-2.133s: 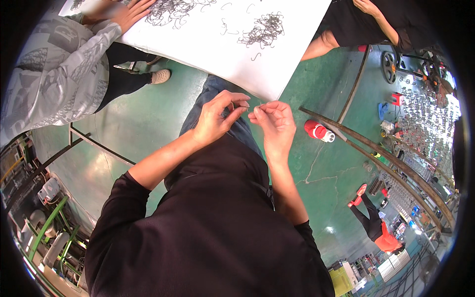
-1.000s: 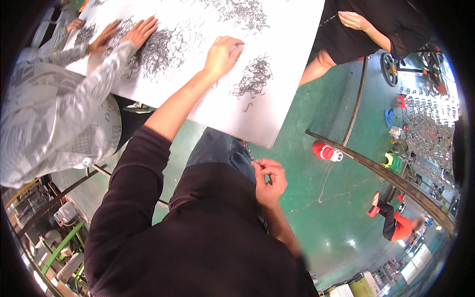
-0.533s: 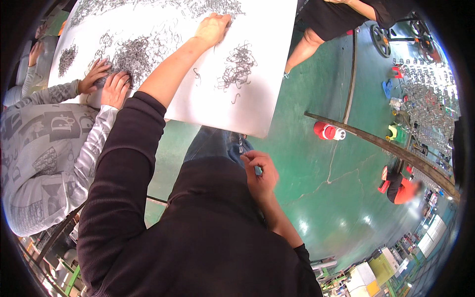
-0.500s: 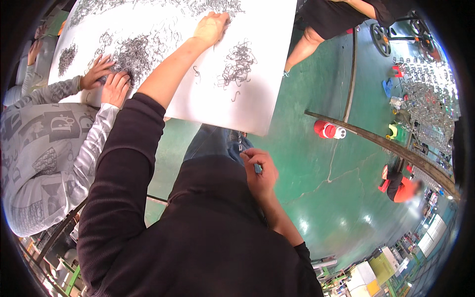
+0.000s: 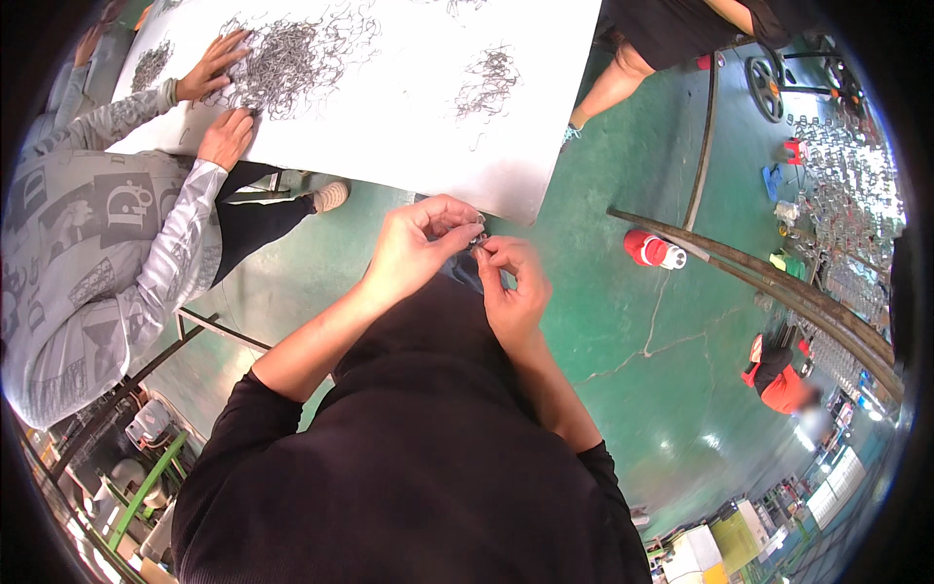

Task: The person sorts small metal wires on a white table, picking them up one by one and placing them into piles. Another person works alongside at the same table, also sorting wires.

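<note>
My left hand (image 5: 413,248) is closed in a pinch in front of my body, just off the table's near edge. Close against it, my right hand (image 5: 516,287) pinches too, and the fingertips almost meet. Small dark metal hooks (image 5: 478,239) show between the fingertips; their exact shape and which hand grips which are hard to make out. On the white table (image 5: 389,161) beyond lies a loose pile of S-shaped metal hooks (image 5: 488,83), with a single hook (image 5: 476,142) nearer the edge.
At my left a co-worker in a grey patterned top (image 5: 136,224) has both hands by a larger hook pile (image 5: 282,63). Another person's leg (image 5: 615,86) is beyond the table's right corner. A red and white jug (image 5: 654,249) stands on the green floor near a metal rail (image 5: 759,268).
My left hand has come back from the far hook pile to meet my right hand. The right hand has risen slightly. The view has shifted, and the table sits higher in it.
</note>
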Tool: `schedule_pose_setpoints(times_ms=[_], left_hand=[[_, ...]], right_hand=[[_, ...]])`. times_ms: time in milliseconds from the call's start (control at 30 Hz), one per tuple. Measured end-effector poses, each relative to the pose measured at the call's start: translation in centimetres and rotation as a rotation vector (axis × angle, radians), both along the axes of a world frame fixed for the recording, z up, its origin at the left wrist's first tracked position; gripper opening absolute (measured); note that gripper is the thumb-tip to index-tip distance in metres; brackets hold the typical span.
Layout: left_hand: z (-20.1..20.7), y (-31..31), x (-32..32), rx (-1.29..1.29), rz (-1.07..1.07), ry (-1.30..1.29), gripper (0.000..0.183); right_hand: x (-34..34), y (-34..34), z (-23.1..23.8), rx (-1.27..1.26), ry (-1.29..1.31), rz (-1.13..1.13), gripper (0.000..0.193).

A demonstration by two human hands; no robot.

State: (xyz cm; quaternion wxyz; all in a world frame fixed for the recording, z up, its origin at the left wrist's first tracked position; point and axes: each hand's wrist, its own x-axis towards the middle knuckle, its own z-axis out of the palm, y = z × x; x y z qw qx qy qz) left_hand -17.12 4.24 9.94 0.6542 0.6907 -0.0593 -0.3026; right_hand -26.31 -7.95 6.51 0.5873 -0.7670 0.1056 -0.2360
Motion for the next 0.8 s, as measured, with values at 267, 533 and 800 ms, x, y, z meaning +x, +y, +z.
schedule_pose_setpoints(times_ms=[267, 533, 800], left_hand=[[0.3, 0.0, -1.6, -0.013, 0.092, -0.101, 0.008], [-0.2, 0.8, -1.8, 0.079, 0.013, -0.462, 0.014], [-2.6, 2.0, -1.7, 0.073, -0.006, -0.534, 0.011]], right_hand=[[0.0, 0.1, 1.1, -0.085, -0.039, 0.03, 0.02], [0.1, -0.1, 0.0, -0.122, 0.003, 0.084, 0.02], [7.7, -3.7, -4.3, -0.696, 0.195, 0.14, 0.033]])
